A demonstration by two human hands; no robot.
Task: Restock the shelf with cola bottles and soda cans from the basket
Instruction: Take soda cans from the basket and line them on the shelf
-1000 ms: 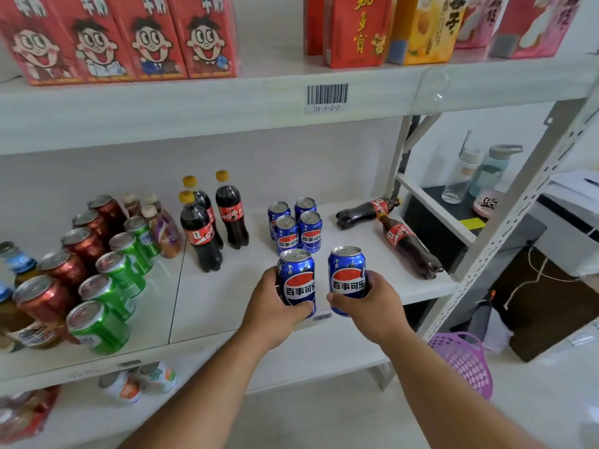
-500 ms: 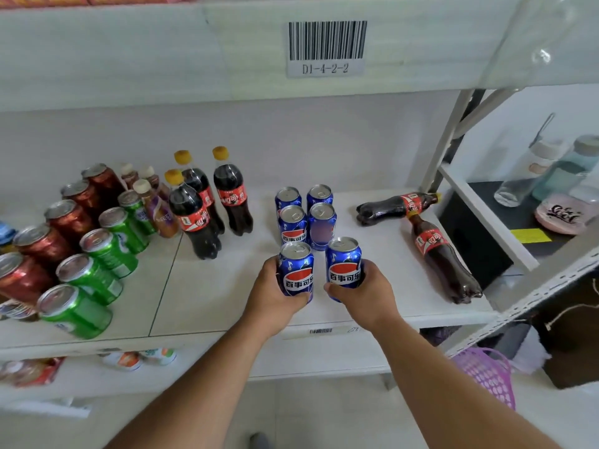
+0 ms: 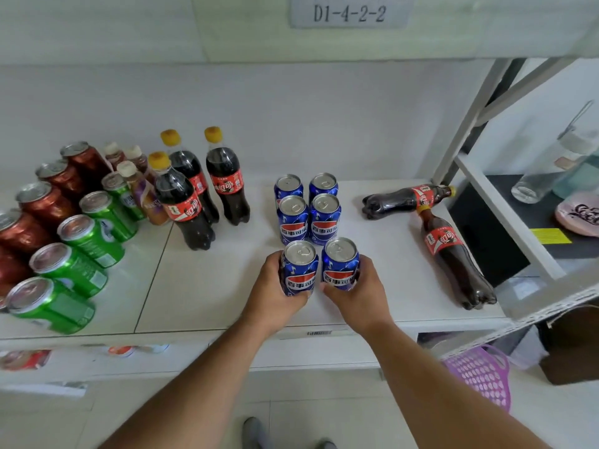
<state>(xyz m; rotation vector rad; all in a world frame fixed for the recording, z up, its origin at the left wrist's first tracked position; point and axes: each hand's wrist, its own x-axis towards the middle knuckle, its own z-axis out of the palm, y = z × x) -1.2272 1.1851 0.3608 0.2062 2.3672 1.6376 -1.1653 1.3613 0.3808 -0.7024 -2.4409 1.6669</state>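
My left hand grips a blue soda can and my right hand grips a second blue soda can. Both cans stand upright, side by side, on the white shelf, right in front of several other blue cans set in two rows. Three upright cola bottles with yellow caps stand to the left. Two more cola bottles lie on their sides at the right, one near the back and one pointing toward the front edge. The purple basket sits on the floor at lower right.
Green cans and red cans fill the shelf's left part, with small brown bottles behind. An upper shelf board carries the label D1-4-2-2. A grey upright post bounds the shelf on the right; water bottles stand beyond it.
Both hands carried the two blue cans forward from the shelf's front edge to just behind the other blue cans. The camera came closer and tilted down.
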